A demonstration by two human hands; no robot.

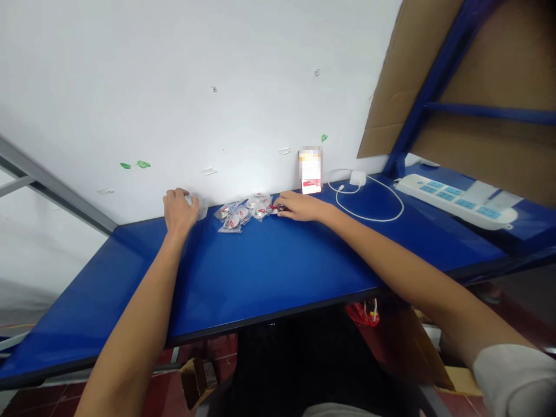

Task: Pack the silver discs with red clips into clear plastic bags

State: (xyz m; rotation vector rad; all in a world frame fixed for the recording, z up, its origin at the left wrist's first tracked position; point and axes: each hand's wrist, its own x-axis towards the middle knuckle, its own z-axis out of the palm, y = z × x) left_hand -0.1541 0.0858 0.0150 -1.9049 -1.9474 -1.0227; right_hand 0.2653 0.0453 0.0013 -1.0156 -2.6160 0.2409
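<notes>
My left hand (179,211) rests at the back of the blue table, its fingers curled over clear plastic bags (201,207) that partly show beside the thumb. Farther right, my right hand (300,206) pinches a small dark, shiny round piece (280,207) with a bit of red by it. Its exact kind is too small to tell. Between the hands lies a loose cluster of small clear packets (241,214), each with a round silvery-white disc bearing a red mark. The nearest packets almost touch my right fingertips.
A lit phone (311,171) leans upright on the white wall (243,104). Right of it lie a white charger (358,178) with a looped cable (369,219) and a power strip (456,200). Cardboard (386,110) and a blue frame (430,87) bound the right side.
</notes>
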